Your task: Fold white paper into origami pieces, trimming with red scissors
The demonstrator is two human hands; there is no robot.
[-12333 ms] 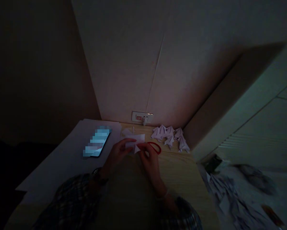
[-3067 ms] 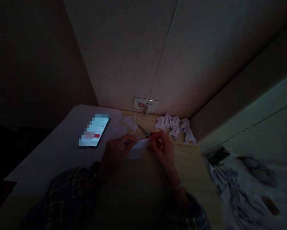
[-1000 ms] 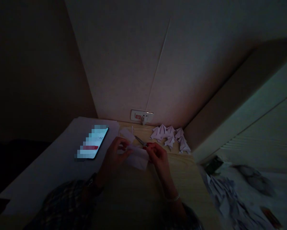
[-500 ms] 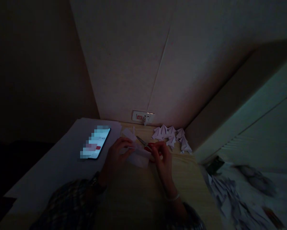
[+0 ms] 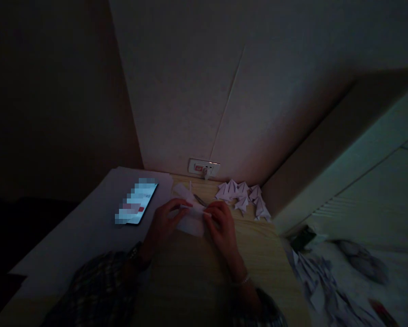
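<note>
Dim light lies over this corner, where one pale wall (image 5: 179, 100) meets a darker one on the left. Low on the pale wall is a socket plate (image 5: 204, 168), with a white plug (image 5: 205, 173) in it. Directly below stands a light wooden table (image 5: 258, 254), whose near part is almost lost in shadow. Large white sheets (image 5: 95, 227) cover its left side, and on them lies a phone (image 5: 140, 204) with lit screen, partly blurred into squares. Along the back edge, to the right, small folded paper figures (image 5: 242, 204) are grouped close together. Between them and the sheets are a loose paper strip (image 5: 182, 191) and the blades of scissors (image 5: 199, 200); the right hand hides the rest of this tool. Beyond the table's right edge, lower down, there is a heap of folded paper (image 5: 326, 281), near a grey bundle (image 5: 362, 261) which is not clear.

At the middle of the table, the piece of white paper (image 5: 192, 225) is between both hands. The left hand (image 5: 166, 222) pinches its left side with thumb and fingers, and the right hand (image 5: 221, 227), fingers curled, pinches its right side.
</note>
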